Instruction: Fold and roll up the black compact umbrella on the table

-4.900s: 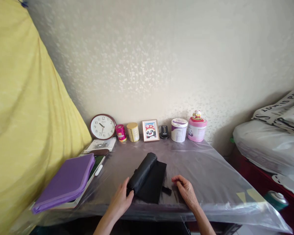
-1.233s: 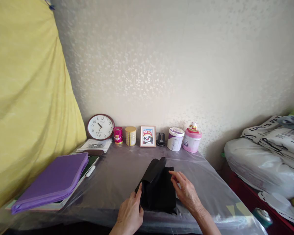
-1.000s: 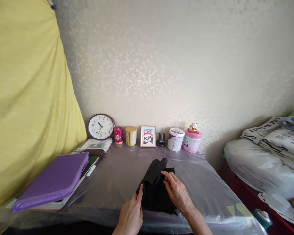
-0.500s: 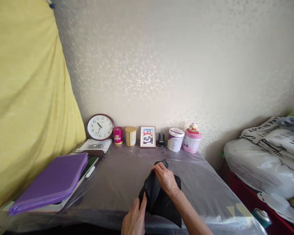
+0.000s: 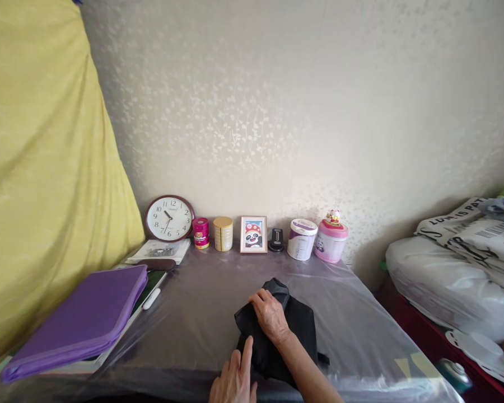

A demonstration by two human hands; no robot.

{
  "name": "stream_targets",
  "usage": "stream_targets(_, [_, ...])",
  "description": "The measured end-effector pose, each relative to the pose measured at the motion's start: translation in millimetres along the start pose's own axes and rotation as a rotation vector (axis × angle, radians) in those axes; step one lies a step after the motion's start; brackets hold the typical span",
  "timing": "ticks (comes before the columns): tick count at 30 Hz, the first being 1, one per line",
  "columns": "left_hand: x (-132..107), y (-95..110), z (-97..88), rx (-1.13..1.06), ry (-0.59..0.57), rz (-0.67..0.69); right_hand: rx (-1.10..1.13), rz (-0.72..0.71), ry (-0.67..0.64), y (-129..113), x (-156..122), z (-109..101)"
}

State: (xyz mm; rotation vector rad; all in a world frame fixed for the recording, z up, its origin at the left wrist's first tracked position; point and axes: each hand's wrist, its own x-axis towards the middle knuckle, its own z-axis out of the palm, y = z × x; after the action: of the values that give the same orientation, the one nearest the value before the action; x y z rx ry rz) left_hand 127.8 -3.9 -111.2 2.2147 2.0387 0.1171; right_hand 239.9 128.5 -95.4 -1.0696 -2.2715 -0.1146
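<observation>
A black fabric item (image 5: 296, 327), folded and partly rolled, lies on the plastic-covered table (image 5: 201, 313) near its front edge. My right hand (image 5: 269, 316) rests on top of the roll with its fingers curled over the fabric, gripping it. My left hand (image 5: 235, 378) sits at the near left end of the fabric. Its index finger is stretched out against the cloth and the other fingers lie loosely apart. A short black strap (image 5: 323, 358) sticks out on the right side of the fabric.
A purple zip folder (image 5: 79, 322) lies at the table's left over papers and a white pen (image 5: 150, 299). Along the wall stand a clock (image 5: 169, 218), two small tins, a framed panda picture (image 5: 252, 234), a white tub (image 5: 302, 239) and a pink jar (image 5: 331, 239). Bagged bundles (image 5: 449, 280) lie right.
My right hand has moved from the table beside the fabric onto the roll and closed over it, pulling it towards me. The fabric has bunched up. My left hand has slid lower.
</observation>
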Motion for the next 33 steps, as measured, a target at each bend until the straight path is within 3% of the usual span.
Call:
stream_targets(2, [0.2, 2.3, -15.3, -0.014, -0.009, -0.013, 0.002, 0.005, -0.003, -1.9, 0.6, 1.4])
stream_targets(5, [3.9, 6.5, -29.8, -0.036, -0.117, 0.011, 0.058, -0.006, 0.001, -2.1, 3.2, 1.1])
stream_targets(8, [8.9, 7.8, -28.4, -0.03, -0.174, 0.017, 0.19, -0.002, 0.111, 12.4, 7.5, -6.8])
stream_targets(11, [11.6, 5.9, -20.3, -0.036, -0.145, 0.024, 0.163, 0.175, 0.286, 42.6, 11.0, -21.3])
stream_targets(14, [12.0, 4.3, -16.1, -0.029, -0.141, 0.029, 0.126, 0.322, 0.215, 72.2, 11.3, -33.8])
stream_targets(16, [11.8, 4.4, -15.8, -0.022, -0.166, 0.025, 0.161, 0.345, 0.141, 83.8, 10.8, -37.5])
stream_targets(28, [14.9, 5.9, -9.0, 0.013, -0.216, -0.009, 0.061, 0.171, -0.078, 86.4, 26.9, -41.6])
stream_targets(33, [15.2, 5.5, -6.4, 0.031, -0.21, -0.01, 0.432, 0.452, -0.176, 92.6, 39.9, -42.9])
